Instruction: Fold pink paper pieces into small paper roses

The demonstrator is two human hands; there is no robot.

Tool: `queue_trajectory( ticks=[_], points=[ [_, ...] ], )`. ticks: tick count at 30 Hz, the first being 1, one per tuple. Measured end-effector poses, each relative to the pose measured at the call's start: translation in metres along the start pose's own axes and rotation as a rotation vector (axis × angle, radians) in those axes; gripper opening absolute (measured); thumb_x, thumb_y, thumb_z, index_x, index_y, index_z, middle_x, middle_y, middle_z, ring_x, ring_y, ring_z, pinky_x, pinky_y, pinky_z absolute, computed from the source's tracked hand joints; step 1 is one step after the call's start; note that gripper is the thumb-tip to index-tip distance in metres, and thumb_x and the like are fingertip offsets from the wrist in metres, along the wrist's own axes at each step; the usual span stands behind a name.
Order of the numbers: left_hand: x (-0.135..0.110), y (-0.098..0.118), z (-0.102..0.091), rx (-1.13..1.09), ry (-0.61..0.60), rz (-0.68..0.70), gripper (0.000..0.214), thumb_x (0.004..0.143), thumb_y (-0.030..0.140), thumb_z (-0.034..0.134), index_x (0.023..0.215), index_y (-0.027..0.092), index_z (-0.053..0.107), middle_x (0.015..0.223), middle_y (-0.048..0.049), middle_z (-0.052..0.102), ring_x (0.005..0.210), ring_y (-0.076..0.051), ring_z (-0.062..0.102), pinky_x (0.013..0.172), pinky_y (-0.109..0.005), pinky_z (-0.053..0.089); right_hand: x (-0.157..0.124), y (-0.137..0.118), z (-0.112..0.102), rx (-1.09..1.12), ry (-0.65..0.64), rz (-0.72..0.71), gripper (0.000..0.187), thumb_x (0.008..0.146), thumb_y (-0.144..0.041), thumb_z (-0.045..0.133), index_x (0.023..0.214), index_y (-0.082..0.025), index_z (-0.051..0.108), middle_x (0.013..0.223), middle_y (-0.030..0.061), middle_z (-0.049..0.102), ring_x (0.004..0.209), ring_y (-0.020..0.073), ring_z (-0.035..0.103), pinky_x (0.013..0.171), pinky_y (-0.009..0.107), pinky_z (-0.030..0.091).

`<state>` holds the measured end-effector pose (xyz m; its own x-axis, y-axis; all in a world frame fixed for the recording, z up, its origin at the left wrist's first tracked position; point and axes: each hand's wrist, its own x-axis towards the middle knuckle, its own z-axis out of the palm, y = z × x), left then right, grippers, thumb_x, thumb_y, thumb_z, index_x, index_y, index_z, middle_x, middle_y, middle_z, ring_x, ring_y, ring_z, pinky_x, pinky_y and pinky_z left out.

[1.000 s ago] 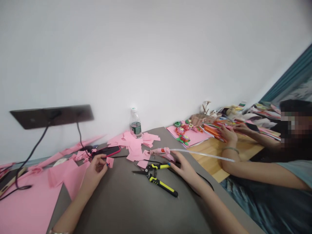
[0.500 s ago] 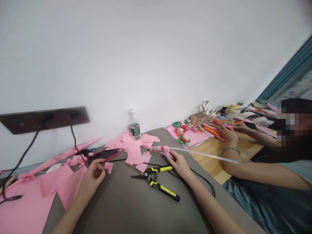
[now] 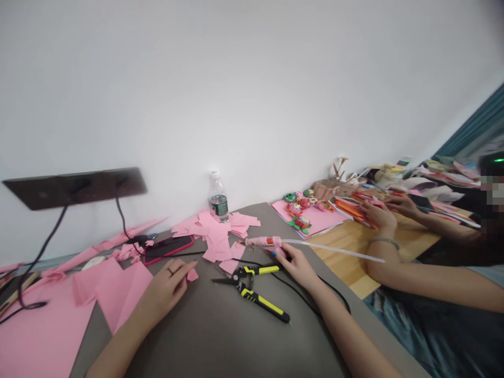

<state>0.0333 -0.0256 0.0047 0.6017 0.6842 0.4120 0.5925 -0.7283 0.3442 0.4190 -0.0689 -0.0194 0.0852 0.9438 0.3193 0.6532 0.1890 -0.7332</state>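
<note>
On the grey counter (image 3: pixel 220 336), the right hand (image 3: pixel 297 270) sits just beside yellow-and-black wire cutters (image 3: pixel 252 289). Its fingers (image 3: pixel 284 255) curl onto a pink-wrapped hot glue gun (image 3: pixel 262 242), whose long clear glue stick (image 3: pixel 334 248) points right. The left hand (image 3: pixel 163 296) lies flat, its fingers extended and close together, just beside a small pink paper scrap (image 3: pixel 191 275).

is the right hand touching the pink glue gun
Touching: the head view shows the right hand with its fingers against the pink hot glue gun, at the end where the clear glue stick enters.
</note>
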Motion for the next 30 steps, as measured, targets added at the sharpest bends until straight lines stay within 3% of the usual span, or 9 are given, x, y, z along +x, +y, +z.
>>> queue_trajectory(
  ticks=[4,9,15,23,30],
  points=[
    [0.015,0.027,-0.004,0.143,-0.253,0.105,0.058,0.079,0.002,0.042,0.131,0.026,0.056,0.091,-0.0069,0.064,0.087,-0.023,0.061,0.075,-0.031,0.050,0.000,-0.002,-0.001,-0.002,-0.042,-0.035,0.033,0.085,-0.037,0.053,0.102,-0.017,0.073,0.098,0.0086,0.076,0.084,0.0270,0.068,0.079,0.036,0.053],
    [0.047,0.056,-0.008,0.319,-0.466,0.079,0.053,0.081,0.006,0.050,0.123,0.035,0.063,0.091,-0.0068,0.065,0.086,-0.024,0.062,0.074,-0.033,0.048,0.002,-0.005,-0.002,-0.007,-0.055,-0.053,0.031,0.084,-0.035,0.054,0.103,-0.018,0.073,0.099,0.0084,0.076,0.084,0.0265,0.068,0.080,0.037,0.052],
    [0.062,0.062,-0.004,0.366,-0.540,0.084,0.058,0.081,0.006,0.051,0.129,0.036,0.061,0.097,-0.0136,0.070,0.094,-0.030,0.066,0.077,-0.040,0.050,0.002,-0.004,0.001,0.000,-0.040,-0.056,0.034,0.085,-0.035,0.052,0.107,-0.017,0.071,0.105,0.0102,0.075,0.088,0.0279,0.068,0.081,0.038,0.052],
    [0.079,0.068,0.000,0.454,-0.648,0.105,0.051,0.086,0.009,0.051,0.129,0.034,0.060,0.110,-0.0151,0.070,0.103,-0.030,0.064,0.080,-0.039,0.046,0.004,-0.001,0.001,-0.027,-0.044,-0.048,0.035,0.085,-0.033,0.051,0.109,-0.015,0.069,0.100,0.0084,0.075,0.083,0.0246,0.067,0.078,0.034,0.051],
    [0.097,0.060,0.006,0.460,-0.630,0.197,0.043,0.087,0.012,0.053,0.121,0.035,0.066,0.106,-0.0147,0.071,0.099,-0.031,0.066,0.079,-0.040,0.042,0.003,0.000,-0.004,-0.082,-0.012,-0.032,0.034,0.086,-0.035,0.050,0.106,-0.014,0.069,0.095,0.0097,0.075,0.076,0.0242,0.065,0.070,0.032,0.050]
  ],
)
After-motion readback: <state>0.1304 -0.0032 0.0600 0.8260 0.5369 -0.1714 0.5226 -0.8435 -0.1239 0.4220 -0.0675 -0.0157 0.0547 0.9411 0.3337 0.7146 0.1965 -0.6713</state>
